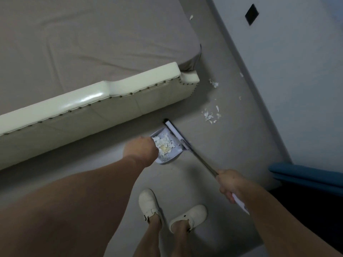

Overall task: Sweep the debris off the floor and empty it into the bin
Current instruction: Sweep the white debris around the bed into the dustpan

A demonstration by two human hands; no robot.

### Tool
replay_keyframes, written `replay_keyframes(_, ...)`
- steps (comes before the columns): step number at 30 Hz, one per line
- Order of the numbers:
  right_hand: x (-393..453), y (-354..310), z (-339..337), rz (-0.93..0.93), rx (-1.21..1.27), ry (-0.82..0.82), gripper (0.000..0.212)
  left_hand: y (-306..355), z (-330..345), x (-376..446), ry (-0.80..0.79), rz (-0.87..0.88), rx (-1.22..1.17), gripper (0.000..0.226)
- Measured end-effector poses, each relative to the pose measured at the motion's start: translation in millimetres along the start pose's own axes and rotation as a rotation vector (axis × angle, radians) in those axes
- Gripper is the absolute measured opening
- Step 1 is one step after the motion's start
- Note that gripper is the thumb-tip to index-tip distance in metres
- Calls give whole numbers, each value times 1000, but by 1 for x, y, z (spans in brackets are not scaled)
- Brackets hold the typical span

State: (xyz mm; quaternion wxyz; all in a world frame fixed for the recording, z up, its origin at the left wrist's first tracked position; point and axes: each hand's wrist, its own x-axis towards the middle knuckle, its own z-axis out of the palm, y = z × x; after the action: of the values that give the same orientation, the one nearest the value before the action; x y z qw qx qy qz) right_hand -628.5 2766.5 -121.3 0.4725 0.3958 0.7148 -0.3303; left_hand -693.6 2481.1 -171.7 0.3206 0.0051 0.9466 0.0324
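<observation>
Thin metal-handled white broom [187,143] is clamped in the right hand [229,184] grip. Left hand [142,151] grip unclear over pale lavender plastic dustpan [167,145] on floor by bed frame corner; white paper scraps [164,143] held inside.

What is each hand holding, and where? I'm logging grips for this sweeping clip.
Right hand grips the broom near the upper end of its handle. Left hand is at the dustpan; its grip is hidden.

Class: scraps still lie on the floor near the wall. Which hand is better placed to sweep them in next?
Right hand: it grips the broom, whose head lies between the scraps and the dustpan. The left hand is at the dustpan.
</observation>
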Motion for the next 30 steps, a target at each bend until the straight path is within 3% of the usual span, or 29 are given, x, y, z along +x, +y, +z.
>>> replay_keyframes(5, 8, 8, -5, -73, -83, 96, 47, 2, 6, 1, -14, 9, 3, 19)
replay_keyframes(11, 25, -8, 35, -44, -139, -90, 43, -4, 1, 5, -11, -5, -6, 18)
replay_keyframes(15, 6, 19, 31, -71, -146, -71, 47, -7, 6, 3, 18, 18, 15, 19)
replay_keyframes(20, 12, 47, 6, 34, 95, 63, 52, -7, 10, -2, 21, 36, 25, 19)
replay_keyframes(24, 4, 45, -5, 68, 156, 38, 49, -15, 2, -7, 7, 37, 12, 21)
replay_keyframes(30, 14, 42, 8, -7, -112, 46, 41, -35, 6, -20, 26, 51, 124, 25)
